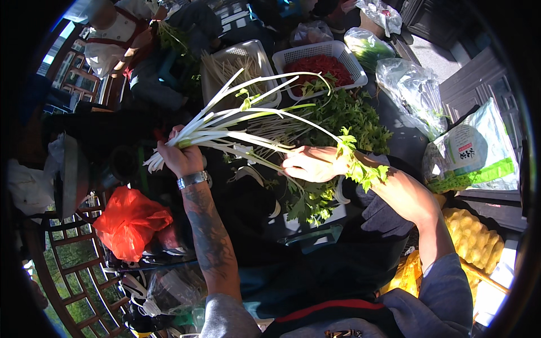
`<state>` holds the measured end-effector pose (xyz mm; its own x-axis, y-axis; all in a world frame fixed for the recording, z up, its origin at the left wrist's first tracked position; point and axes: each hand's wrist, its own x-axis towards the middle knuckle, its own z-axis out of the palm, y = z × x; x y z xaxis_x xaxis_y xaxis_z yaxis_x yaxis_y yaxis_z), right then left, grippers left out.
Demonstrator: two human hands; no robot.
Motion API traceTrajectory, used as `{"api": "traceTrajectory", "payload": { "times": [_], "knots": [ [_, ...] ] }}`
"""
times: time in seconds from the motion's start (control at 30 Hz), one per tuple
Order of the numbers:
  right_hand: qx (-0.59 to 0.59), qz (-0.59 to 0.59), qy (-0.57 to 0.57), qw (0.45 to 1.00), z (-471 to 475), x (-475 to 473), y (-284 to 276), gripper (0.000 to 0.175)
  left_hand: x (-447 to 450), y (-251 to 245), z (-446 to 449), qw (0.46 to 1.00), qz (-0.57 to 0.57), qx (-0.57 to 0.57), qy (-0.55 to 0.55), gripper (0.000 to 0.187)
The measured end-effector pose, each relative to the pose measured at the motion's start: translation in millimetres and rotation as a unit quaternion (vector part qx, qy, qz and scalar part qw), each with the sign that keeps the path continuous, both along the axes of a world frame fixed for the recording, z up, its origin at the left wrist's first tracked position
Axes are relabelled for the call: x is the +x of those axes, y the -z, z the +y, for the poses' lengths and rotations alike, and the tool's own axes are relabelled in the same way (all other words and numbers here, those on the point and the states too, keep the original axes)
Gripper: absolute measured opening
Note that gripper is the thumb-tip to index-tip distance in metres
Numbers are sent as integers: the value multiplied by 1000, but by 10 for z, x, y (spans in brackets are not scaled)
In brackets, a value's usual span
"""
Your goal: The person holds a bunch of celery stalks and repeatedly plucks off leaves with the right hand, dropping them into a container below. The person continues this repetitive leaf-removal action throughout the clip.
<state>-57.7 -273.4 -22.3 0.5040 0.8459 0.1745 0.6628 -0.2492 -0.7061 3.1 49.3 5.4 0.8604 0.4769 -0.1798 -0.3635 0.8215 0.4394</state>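
Note:
My left hand [186, 159] is closed around the base of a bunch of pale celery stalks [219, 131], which fan out to the upper right. A few stalks bear small yellow-green leaves. My right hand [312, 164] has its fingers closed on a thin stalk at the lower side of the bunch. One long stalk bends over that wrist, its leafy tip [359, 164] lying across my forearm. Below and beyond the hands are a heap of green celery leaves [359, 120] and loose stripped stalks [279, 129]. Pale stalk scraps [249, 174] lie under the bunch.
A white basket [270, 69] with cut stalks and another white basket [362, 80] with red pieces stand beyond. Across from me a person holds greens. Plastic bags [410, 88] and a printed sack [473, 152] lie right, a red bag [131, 224] left, a yellow mesh sack [471, 234] lower right.

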Motion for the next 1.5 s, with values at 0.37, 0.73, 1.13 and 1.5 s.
{"api": "traceTrajectory", "payload": {
  "times": [0.37, 0.73, 1.13, 1.5],
  "knots": [
    [68, 242, -11, 968, 48, -145, -331, 30, 32, -5, -8, 999, 1, 42, 0, 31],
    [126, 171, -25, 977, 146, -250, -412, 18, 38, 240, 215, 985, -117, 22, 125, 29],
    [71, 274, -7, 959, 95, -203, -606, 18, 35, 221, 233, 982, -123, -53, 135, 30],
    [-159, 75, 104, 979, -25, -176, 36, 16, 62, 111, 300, 1000, -7, 11, -7, 29]
  ]
}}
